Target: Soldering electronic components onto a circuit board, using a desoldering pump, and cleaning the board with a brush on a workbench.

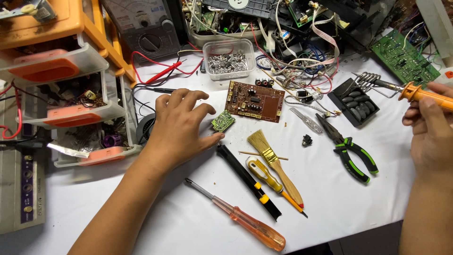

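Observation:
My left hand (181, 127) rests flat on the white table, fingers spread, holding nothing. Its fingertips lie next to a small green circuit board (223, 121). A larger brown circuit board (255, 101) sits just beyond that. My right hand (429, 134) at the right edge grips the orange handle of a soldering iron (415, 92), whose metal tip sits in the coiled stand (369, 80) beside a black tray of dark pads (355, 106).
On the table lie an orange-handled screwdriver (245, 222), a black tool (247, 179), a yellow tool (269, 178), a brush (273, 163) and green-handled pliers (351, 153). Drawer unit (71, 108), multimeter (144, 28), clear box of metal bits (229, 59), tangled wires behind.

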